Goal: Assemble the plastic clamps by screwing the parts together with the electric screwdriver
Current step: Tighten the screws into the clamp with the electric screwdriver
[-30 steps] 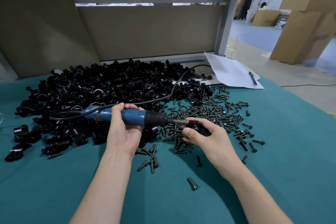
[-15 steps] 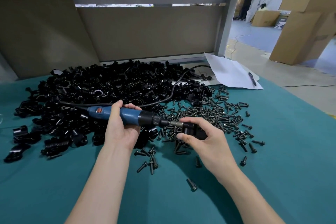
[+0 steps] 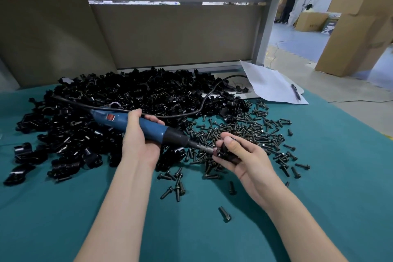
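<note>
1. The left hand (image 3: 140,140) wraps its curled fingers and thumb round the blue body of the electric screwdriver (image 3: 153,127). The tool lies tilted, with its tip pointing right and down.
2. The right hand (image 3: 244,161) pinches a black plastic clamp (image 3: 225,153) between the thumb on top and the curled fingers below. The palm faces up and left.
3. The metal bit (image 3: 206,150) of the screwdriver meets the clamp at the fingertips of the right hand. The point of contact is partly hidden by the thumb.
4. Both hands are held above the teal counter (image 3: 319,198), at the near edge of the scattered screws (image 3: 244,125).
5. The black cord (image 3: 204,100) leaves the rear of the tool and loops over the pile of clamp parts (image 3: 127,96) toward the back of the counter.
6. The pile covers the left and centre of the counter; the screws spread out to its right.
7. A single screw (image 3: 225,214) lies apart, nearest the person.
8. A white sheet of paper (image 3: 270,85) with a pen (image 3: 295,91) on it lies at the far right corner.
</note>
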Action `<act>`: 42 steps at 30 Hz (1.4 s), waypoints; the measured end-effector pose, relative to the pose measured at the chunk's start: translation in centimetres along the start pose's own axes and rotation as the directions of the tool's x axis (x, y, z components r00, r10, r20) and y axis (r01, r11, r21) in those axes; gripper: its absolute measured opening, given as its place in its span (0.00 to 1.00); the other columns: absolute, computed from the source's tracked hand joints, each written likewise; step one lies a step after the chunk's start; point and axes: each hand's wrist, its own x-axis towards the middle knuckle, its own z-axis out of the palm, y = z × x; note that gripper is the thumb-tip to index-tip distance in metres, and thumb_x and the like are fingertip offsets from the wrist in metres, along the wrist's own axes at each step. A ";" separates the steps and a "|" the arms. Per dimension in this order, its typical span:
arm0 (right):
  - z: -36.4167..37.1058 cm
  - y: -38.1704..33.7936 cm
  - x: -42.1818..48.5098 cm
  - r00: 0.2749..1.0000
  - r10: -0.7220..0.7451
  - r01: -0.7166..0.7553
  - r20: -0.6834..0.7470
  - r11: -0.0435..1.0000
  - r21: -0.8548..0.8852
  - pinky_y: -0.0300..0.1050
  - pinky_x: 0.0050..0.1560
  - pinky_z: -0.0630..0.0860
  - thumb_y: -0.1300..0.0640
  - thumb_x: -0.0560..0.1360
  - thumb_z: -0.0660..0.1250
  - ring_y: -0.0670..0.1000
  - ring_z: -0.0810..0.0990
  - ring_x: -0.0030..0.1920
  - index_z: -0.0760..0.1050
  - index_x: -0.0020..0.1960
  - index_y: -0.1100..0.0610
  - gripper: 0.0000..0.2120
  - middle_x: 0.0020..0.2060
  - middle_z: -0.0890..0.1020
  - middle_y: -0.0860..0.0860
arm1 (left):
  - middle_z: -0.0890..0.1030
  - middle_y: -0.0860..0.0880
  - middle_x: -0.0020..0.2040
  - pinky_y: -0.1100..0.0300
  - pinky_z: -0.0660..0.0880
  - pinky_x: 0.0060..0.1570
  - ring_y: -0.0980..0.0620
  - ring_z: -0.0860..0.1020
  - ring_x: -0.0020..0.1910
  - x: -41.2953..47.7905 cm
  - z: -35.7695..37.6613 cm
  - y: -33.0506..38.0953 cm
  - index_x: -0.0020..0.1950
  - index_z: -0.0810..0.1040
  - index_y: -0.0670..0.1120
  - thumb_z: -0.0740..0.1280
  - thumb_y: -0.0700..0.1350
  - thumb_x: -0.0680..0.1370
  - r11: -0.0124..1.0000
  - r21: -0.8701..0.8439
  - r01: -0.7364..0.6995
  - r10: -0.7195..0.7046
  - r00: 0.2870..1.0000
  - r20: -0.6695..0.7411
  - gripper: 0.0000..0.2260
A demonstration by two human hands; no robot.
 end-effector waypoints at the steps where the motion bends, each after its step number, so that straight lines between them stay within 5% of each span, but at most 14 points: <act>1: -0.1 0.0 0.1 1.000 0.007 -0.007 0.001 1.000 0.002 0.49 0.51 0.84 0.57 0.71 0.75 0.54 0.86 0.53 0.87 0.52 0.59 0.12 0.48 0.87 0.58 | 0.75 0.51 0.31 0.59 0.77 0.36 0.55 0.75 0.27 0.0 0.1 -0.1 0.47 0.70 0.45 0.69 0.40 0.78 1.000 0.017 -0.010 0.010 1.000 0.008 0.07; 9: -0.2 0.0 -0.1 1.000 0.012 -0.011 0.023 0.999 -0.041 0.49 0.52 0.84 0.57 0.69 0.75 0.53 0.87 0.53 0.82 0.60 0.61 0.21 0.49 0.87 0.58 | 0.76 0.51 0.31 0.58 0.78 0.42 0.55 0.75 0.28 -0.1 0.1 -0.7 0.48 0.72 0.45 0.70 0.40 0.78 0.998 0.056 -0.036 0.034 0.999 0.034 0.07; 18: -0.4 0.0 0.1 0.999 -0.001 0.002 0.037 1.000 -0.024 0.48 0.52 0.84 0.58 0.70 0.75 0.54 0.86 0.54 0.82 0.60 0.62 0.19 0.50 0.87 0.59 | 0.76 0.51 0.31 0.59 0.79 0.38 0.56 0.76 0.28 -0.2 -0.5 -0.4 0.50 0.70 0.46 0.70 0.41 0.78 1.000 0.013 0.024 -0.024 1.000 -0.009 0.08; 27: -0.6 0.6 0.1 0.994 -0.109 0.104 0.005 0.935 -0.339 0.54 0.62 0.81 0.40 0.64 0.79 0.56 0.84 0.61 0.86 0.55 0.43 0.20 0.56 0.87 0.53 | 0.77 0.51 0.31 0.58 0.80 0.40 0.56 0.76 0.28 -0.3 -0.5 -0.7 0.50 0.71 0.45 0.70 0.41 0.78 0.999 0.034 0.042 -0.041 0.999 -0.017 0.08; 31: -0.3 0.6 -0.2 0.982 -0.188 0.162 0.011 0.818 -0.551 0.51 0.65 0.76 0.41 0.73 0.76 0.45 0.83 0.59 0.84 0.56 0.37 0.12 0.54 0.87 0.43 | 0.76 0.51 0.31 0.58 0.80 0.41 0.55 0.76 0.28 -0.1 -0.5 -0.7 0.50 0.71 0.45 0.71 0.40 0.78 0.998 0.049 0.031 -0.030 0.999 -0.018 0.09; 34: -0.3 0.4 -0.4 0.971 -0.236 0.206 0.027 0.782 -0.588 0.43 0.59 0.76 0.48 0.77 0.75 0.40 0.83 0.53 0.84 0.55 0.40 0.08 0.50 0.87 0.40 | 0.76 0.50 0.31 0.57 0.80 0.42 0.54 0.76 0.29 0.0 -0.5 -1.0 0.50 0.71 0.45 0.71 0.40 0.77 0.998 0.069 0.016 -0.015 1.000 -0.012 0.09; 42: -0.5 0.5 -0.1 0.982 -0.188 0.136 -0.033 0.812 -0.567 0.57 0.69 0.75 0.37 0.71 0.75 0.40 0.78 0.63 0.83 0.54 0.34 0.13 0.54 0.86 0.37 | 0.78 0.50 0.32 0.57 0.80 0.38 0.54 0.77 0.28 0.1 -0.6 -1.1 0.51 0.71 0.45 0.71 0.38 0.76 0.999 0.030 0.023 -0.023 1.000 0.006 0.10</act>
